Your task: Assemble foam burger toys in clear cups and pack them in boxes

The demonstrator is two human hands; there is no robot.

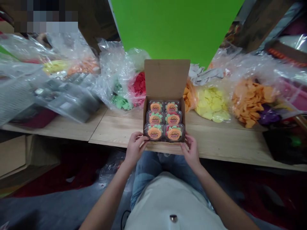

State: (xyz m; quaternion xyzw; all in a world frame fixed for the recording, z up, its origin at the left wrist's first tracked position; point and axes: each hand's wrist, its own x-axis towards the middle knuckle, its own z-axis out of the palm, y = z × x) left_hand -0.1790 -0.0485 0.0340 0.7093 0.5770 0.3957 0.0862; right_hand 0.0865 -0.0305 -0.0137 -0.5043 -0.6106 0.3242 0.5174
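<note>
An open brown cardboard box (145, 110) stands at the near edge of the wooden table, its lid (166, 76) tilted up and back. Inside lie several clear plastic tubs (164, 123) with orange and green flower-shaped pieces, packed in two columns. My left hand (134, 147) grips the box's near left corner, fingers curled onto it. My right hand (191, 150) holds the near right corner the same way.
Clear plastic bags line the back of the wooden table (115, 129): yellow pieces (211, 103), orange pieces (251, 97), red pieces (137, 86) and green pieces (121, 102). Grey packs in plastic (64, 95) lie at the left. A green sheet (175, 25) hangs behind.
</note>
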